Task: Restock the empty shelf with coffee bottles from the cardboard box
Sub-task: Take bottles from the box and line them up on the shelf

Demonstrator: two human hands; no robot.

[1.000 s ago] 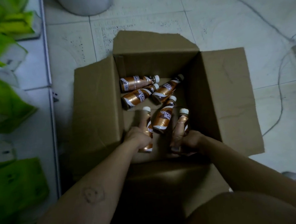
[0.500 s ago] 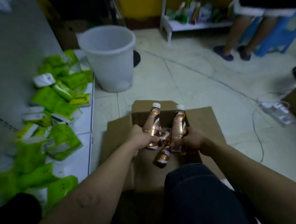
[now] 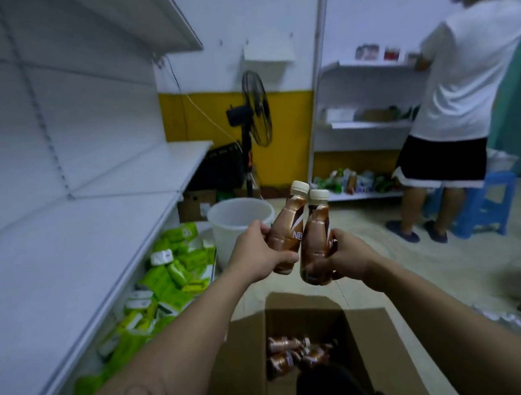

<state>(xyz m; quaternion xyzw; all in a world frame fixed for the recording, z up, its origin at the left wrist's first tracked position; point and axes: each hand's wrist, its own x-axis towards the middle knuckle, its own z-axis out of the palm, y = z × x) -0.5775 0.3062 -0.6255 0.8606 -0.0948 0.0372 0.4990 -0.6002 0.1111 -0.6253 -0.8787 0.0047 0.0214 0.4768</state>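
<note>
My left hand [image 3: 257,256] grips a brown coffee bottle [image 3: 289,226] with a cream cap, held upright and tilted slightly right. My right hand [image 3: 346,257] grips a second coffee bottle [image 3: 316,239], its cap touching the first. Both are raised in mid-air above the open cardboard box [image 3: 386,342] on the floor, where several more bottles [image 3: 291,352] lie on their sides. The empty white shelf [image 3: 80,240] runs along my left at about hand height.
Green packets [image 3: 169,280] fill the bottom shelf under the empty one. A white bucket [image 3: 239,217] and a black standing fan [image 3: 255,114] stand ahead. A person in a white shirt [image 3: 461,90] works at another shelf unit far right, beside a blue stool [image 3: 484,203].
Both hands lifted their bottles out of the box and up in front of me. My view swung up from the box to the room and shelves.
</note>
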